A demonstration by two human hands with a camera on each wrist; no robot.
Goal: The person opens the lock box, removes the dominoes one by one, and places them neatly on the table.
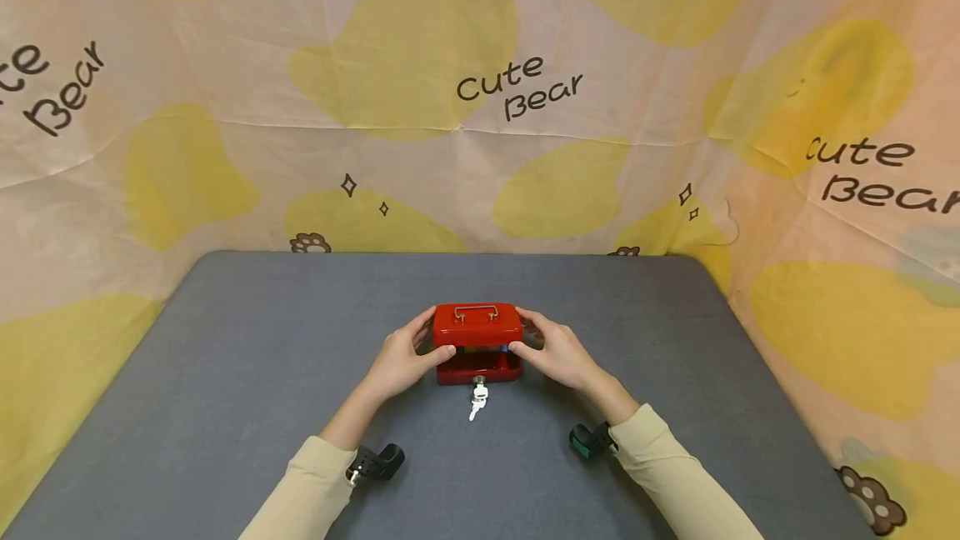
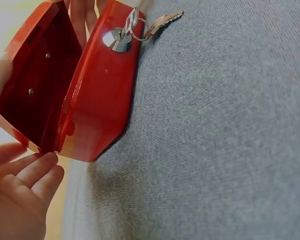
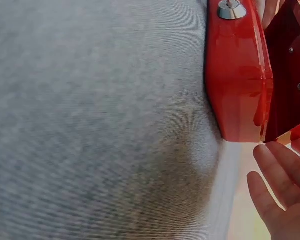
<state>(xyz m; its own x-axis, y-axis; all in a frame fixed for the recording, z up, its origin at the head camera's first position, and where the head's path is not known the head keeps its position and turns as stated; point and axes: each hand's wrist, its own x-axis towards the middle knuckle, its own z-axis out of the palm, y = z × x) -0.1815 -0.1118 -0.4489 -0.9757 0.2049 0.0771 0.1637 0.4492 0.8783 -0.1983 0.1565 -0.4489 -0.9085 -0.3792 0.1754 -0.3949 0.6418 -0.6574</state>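
A small red cash box [image 1: 477,371] stands on the table with its lid [image 1: 477,327] tilted part way up. On top of the lid is a wire handle [image 1: 476,312]. My left hand [image 1: 400,363] holds the lid's left end, thumb at the front edge and fingers along the side. The right hand [image 1: 561,352] grips the opposite end the same way. In the left wrist view, a key sits in the round silver lock [image 2: 117,41], and a second key [image 2: 162,22] hangs from its ring. Small bits of colour show in the gap under the lid; most of the inside is hidden.
The grey cloth-covered table [image 1: 300,332] reaches back to a wall hanging [image 1: 405,48] printed with yellow patches and "Cute Bear". Black bands with small devices [image 1: 378,462] are strapped round both wrists, below pale yellow sleeves [image 1: 307,486].
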